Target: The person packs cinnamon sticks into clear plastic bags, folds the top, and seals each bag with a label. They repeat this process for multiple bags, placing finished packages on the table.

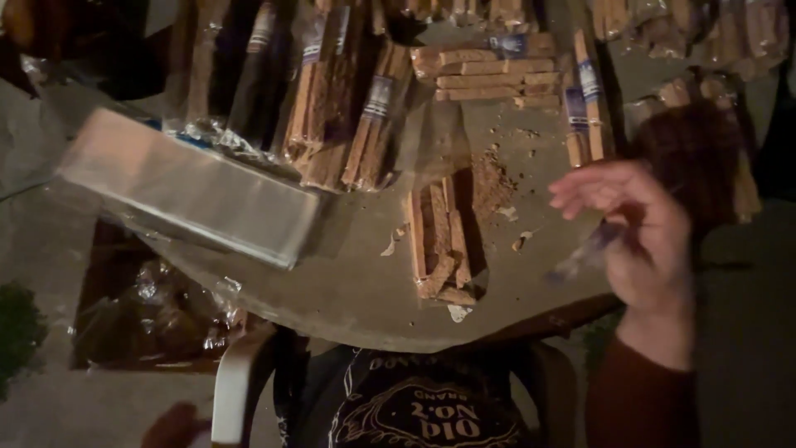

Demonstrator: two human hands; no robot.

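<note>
My right hand [643,241] hovers over the right edge of a round grey table [356,290], fingers loosely curled, pinching a thin clear plastic piece [584,255] that is blurred. A small pile of loose brown biscuit sticks [439,241] lies on the table left of that hand, beside a patch of crumbs [491,184]. A flat stack of clear plastic sleeves [191,189] lies blurred at the table's left. Only a dim bit of my left hand [172,426] shows at the bottom edge, next to a white chair arm [235,383].
Several wrapped packs of biscuit sticks [348,108] crowd the far side of the table, and more packs [489,75] lie flat further back. A box with crinkled plastic bags [149,315] sits on the floor at the left. My dark printed shirt [414,406] fills the bottom centre.
</note>
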